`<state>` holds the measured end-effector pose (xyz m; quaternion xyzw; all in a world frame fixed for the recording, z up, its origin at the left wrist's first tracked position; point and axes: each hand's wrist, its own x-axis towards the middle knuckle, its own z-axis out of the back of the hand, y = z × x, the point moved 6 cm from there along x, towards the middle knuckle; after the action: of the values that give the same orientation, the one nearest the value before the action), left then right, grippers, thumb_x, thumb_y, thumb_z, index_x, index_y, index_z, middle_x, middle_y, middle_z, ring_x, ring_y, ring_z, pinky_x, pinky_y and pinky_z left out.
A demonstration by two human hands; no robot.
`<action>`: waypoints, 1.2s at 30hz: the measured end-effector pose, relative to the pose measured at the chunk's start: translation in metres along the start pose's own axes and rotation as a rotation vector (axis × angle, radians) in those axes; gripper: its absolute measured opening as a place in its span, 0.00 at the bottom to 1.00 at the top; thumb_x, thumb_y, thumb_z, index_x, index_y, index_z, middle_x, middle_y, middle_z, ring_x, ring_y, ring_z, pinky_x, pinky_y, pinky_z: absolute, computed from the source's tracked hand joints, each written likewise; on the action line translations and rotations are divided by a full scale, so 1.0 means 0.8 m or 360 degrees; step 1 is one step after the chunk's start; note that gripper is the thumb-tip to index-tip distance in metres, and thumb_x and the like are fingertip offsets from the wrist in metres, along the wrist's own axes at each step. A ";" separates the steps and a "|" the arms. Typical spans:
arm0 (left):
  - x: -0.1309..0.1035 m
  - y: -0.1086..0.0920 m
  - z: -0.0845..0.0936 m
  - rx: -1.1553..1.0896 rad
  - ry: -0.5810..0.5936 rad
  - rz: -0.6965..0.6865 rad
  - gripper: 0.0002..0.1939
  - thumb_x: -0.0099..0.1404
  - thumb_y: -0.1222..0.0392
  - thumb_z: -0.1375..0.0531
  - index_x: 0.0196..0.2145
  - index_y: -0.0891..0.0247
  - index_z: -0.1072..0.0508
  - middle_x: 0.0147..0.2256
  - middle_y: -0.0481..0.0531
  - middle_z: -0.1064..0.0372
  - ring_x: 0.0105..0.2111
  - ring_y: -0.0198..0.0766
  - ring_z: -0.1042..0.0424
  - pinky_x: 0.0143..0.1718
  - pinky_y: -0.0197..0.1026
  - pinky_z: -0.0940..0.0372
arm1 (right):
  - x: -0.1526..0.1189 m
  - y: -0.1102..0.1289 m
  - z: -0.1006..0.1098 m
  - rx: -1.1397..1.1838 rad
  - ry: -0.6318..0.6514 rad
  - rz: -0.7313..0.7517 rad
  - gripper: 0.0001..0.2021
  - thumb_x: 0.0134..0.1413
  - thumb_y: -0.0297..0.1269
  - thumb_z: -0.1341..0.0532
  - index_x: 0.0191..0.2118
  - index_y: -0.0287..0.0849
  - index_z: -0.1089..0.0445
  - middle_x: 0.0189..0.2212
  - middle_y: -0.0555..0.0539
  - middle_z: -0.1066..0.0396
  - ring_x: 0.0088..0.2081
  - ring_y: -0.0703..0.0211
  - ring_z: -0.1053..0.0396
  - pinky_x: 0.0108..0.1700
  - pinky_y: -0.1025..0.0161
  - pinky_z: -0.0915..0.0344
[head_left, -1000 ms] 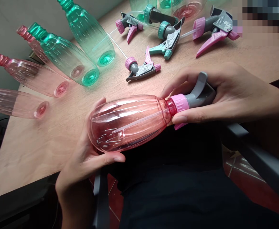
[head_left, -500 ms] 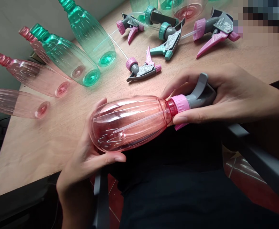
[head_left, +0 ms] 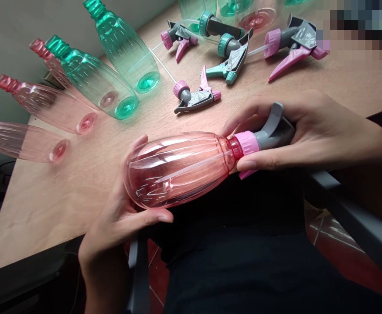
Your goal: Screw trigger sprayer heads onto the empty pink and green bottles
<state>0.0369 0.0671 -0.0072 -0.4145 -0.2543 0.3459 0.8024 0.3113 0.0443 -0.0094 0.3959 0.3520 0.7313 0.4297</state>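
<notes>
A clear pink bottle (head_left: 181, 170) lies sideways in the air over the table's near edge, its base to the left. My left hand (head_left: 122, 205) cups the base, thumb below and fingers behind it. On the bottle's neck sits a spray head (head_left: 248, 143) with a pink collar and grey body, its thin tube inside the bottle. My right hand (head_left: 305, 131) is wrapped round this head, the thumb by the collar and the neck. The fingertips behind the head are partly hidden.
On the wooden table (head_left: 89, 187), green bottles (head_left: 122, 56) and pink bottles (head_left: 52, 104) stand at the left. Several loose spray heads (head_left: 197, 98) lie beyond the held bottle, with more bottles (head_left: 258, 17) behind them. A grey chair armrest (head_left: 325, 179) is at the right.
</notes>
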 end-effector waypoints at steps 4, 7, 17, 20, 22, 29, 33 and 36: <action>-0.001 0.003 -0.002 -0.0070 0.0024 0.0067 0.62 0.48 0.52 0.20 0.72 0.40 0.48 0.71 0.53 0.42 0.70 0.67 0.42 0.70 0.71 0.44 | 0.001 0.001 0.000 -0.0038 -0.0001 0.0061 0.13 0.55 0.48 0.27 0.46 0.56 0.22 0.40 0.52 0.19 0.40 0.49 0.20 0.35 0.60 0.19; -0.001 -0.001 -0.005 -0.0128 -0.0005 0.0044 0.63 0.48 0.60 0.20 0.72 0.37 0.49 0.69 0.51 0.40 0.66 0.64 0.35 0.60 0.65 0.28 | 0.001 0.001 0.000 -0.0049 -0.0003 0.0084 0.14 0.55 0.49 0.27 0.46 0.57 0.22 0.40 0.53 0.20 0.39 0.50 0.20 0.35 0.60 0.19; -0.002 0.002 -0.007 -0.0261 0.0062 0.0040 0.57 0.53 0.39 0.25 0.72 0.38 0.49 0.71 0.48 0.43 0.69 0.64 0.40 0.70 0.67 0.40 | 0.002 0.004 0.000 -0.0107 0.0032 0.0128 0.15 0.57 0.50 0.29 0.48 0.54 0.23 0.41 0.51 0.19 0.39 0.47 0.21 0.39 0.53 0.21; -0.002 0.003 -0.005 -0.0315 0.0036 0.0042 0.52 0.57 0.38 0.28 0.72 0.41 0.47 0.71 0.49 0.42 0.69 0.65 0.39 0.69 0.68 0.39 | 0.001 0.006 0.000 -0.0149 0.0025 0.0181 0.15 0.58 0.50 0.29 0.48 0.53 0.24 0.41 0.52 0.20 0.39 0.49 0.22 0.42 0.54 0.22; -0.001 0.004 -0.003 -0.0302 0.0022 0.0068 0.53 0.56 0.40 0.26 0.72 0.42 0.46 0.70 0.51 0.41 0.68 0.66 0.38 0.69 0.69 0.39 | 0.001 0.006 0.000 -0.0160 0.0010 0.0185 0.14 0.59 0.50 0.29 0.48 0.53 0.24 0.41 0.53 0.20 0.40 0.51 0.22 0.43 0.55 0.23; -0.001 0.005 0.000 -0.0221 0.0001 0.0071 0.64 0.45 0.50 0.19 0.72 0.41 0.48 0.70 0.52 0.42 0.68 0.65 0.37 0.71 0.66 0.43 | 0.001 0.004 0.001 -0.0096 0.0016 0.0122 0.14 0.57 0.49 0.28 0.47 0.55 0.23 0.39 0.52 0.19 0.38 0.49 0.21 0.36 0.56 0.23; -0.001 0.003 -0.001 -0.0185 0.0007 0.0065 0.64 0.45 0.51 0.19 0.72 0.43 0.48 0.71 0.53 0.42 0.68 0.66 0.38 0.72 0.67 0.46 | 0.000 0.004 0.001 -0.0099 0.0014 0.0113 0.14 0.57 0.48 0.28 0.47 0.54 0.23 0.39 0.51 0.19 0.38 0.48 0.21 0.34 0.56 0.23; -0.001 0.005 -0.001 -0.0168 0.0030 0.0105 0.62 0.46 0.50 0.19 0.72 0.43 0.46 0.71 0.54 0.42 0.68 0.67 0.39 0.72 0.67 0.45 | 0.000 0.004 0.001 -0.0102 0.0008 0.0114 0.14 0.57 0.48 0.28 0.47 0.55 0.23 0.39 0.51 0.19 0.38 0.47 0.21 0.35 0.55 0.23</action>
<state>0.0355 0.0679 -0.0106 -0.4677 -0.2507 0.3544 0.7700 0.3108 0.0433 -0.0064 0.3924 0.3152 0.7580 0.4149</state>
